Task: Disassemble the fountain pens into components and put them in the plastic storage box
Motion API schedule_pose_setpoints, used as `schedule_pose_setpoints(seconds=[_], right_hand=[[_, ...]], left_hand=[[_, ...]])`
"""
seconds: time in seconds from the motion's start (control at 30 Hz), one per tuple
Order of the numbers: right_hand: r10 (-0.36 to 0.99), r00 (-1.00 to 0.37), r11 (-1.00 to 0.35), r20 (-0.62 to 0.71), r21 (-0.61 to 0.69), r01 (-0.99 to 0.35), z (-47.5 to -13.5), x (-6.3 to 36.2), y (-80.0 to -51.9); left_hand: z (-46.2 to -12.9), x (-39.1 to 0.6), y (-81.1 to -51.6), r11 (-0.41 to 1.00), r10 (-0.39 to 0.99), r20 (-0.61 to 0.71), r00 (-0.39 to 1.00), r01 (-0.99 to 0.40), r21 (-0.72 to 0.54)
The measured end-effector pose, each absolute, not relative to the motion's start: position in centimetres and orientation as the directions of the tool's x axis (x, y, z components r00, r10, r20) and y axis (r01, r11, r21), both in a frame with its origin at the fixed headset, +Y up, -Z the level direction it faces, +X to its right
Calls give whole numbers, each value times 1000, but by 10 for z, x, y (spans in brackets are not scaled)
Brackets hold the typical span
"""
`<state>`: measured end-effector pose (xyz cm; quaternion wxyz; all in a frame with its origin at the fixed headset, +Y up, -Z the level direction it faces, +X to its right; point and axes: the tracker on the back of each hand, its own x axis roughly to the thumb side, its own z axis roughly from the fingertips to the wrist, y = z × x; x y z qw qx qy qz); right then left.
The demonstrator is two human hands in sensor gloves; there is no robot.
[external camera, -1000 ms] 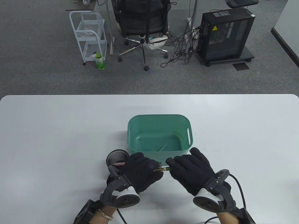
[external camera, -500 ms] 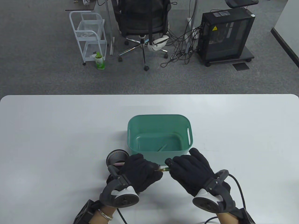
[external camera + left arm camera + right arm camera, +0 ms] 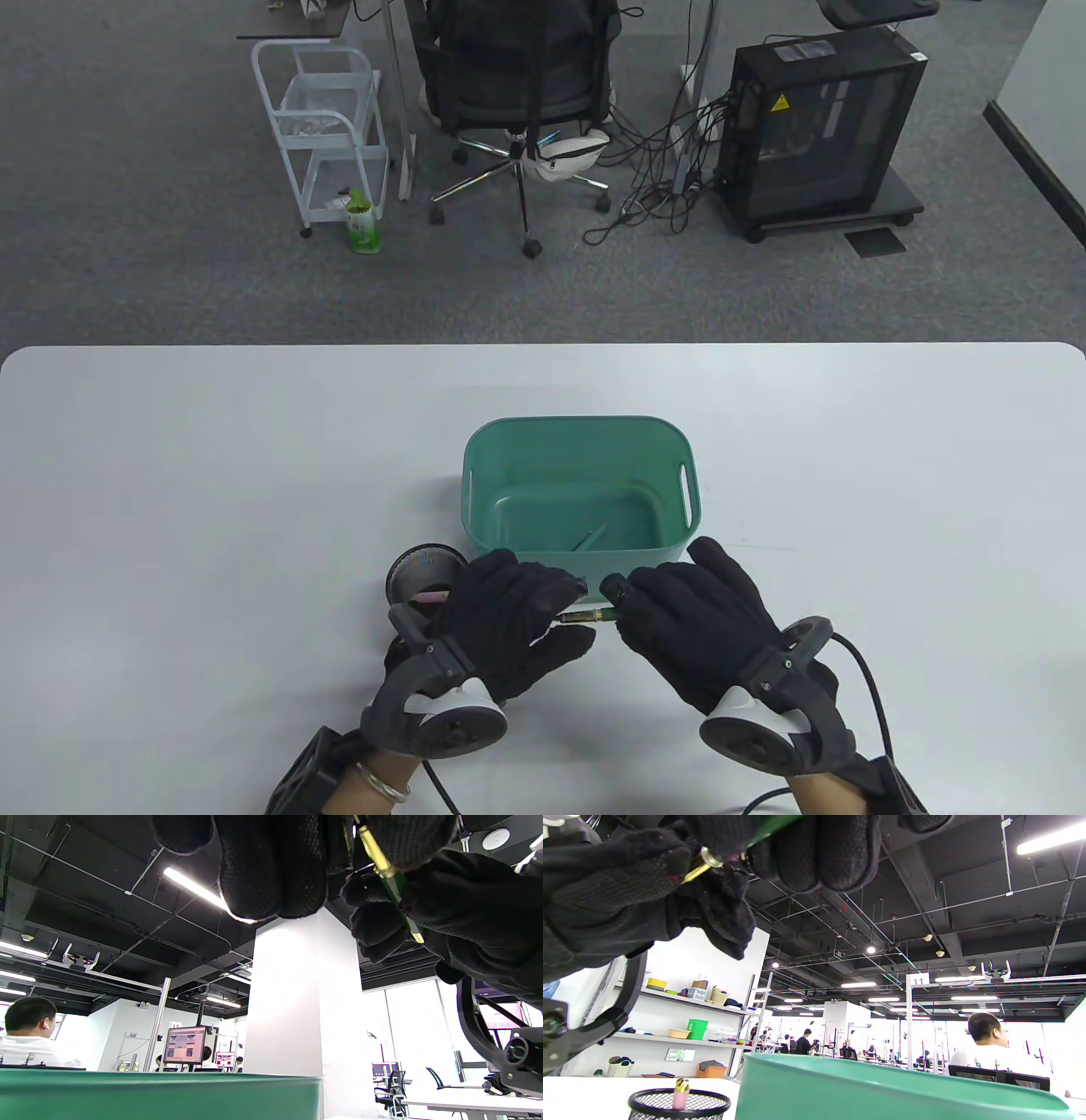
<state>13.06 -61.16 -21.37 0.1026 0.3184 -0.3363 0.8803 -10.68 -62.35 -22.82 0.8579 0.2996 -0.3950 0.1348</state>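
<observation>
Green fountain pen with brass-coloured fittings (image 3: 584,616): held level above the white tabletop (image 3: 170,509), just in front of the teal plastic storage box (image 3: 475,475), one end in each hand. At far left, a black mesh pen cup (image 3: 422,571) with a pink pen (image 3: 428,598) in it stands beside the box. The left hand (image 3: 509,624) is curled round the brass-coloured end; the right hand (image 3: 691,628) pinches the green barrel. The opposed grip is judged to suit twisting or pulling the sections apart, close to the box for dropping parts in. A slim green piece (image 3: 588,537) lies on the box floor. Most of the pen is hidden by the gloves; whether its joint has separated cannot be told.
</observation>
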Motion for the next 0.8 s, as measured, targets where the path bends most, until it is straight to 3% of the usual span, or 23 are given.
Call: schedule_pose_setpoints(seconds=[0.8], right_hand=[[-39, -774, -755, 631, -526, -391, -214, 129, -612]], left_hand=[[-228, -106, -624, 780, 3, 772, 636, -484, 396]])
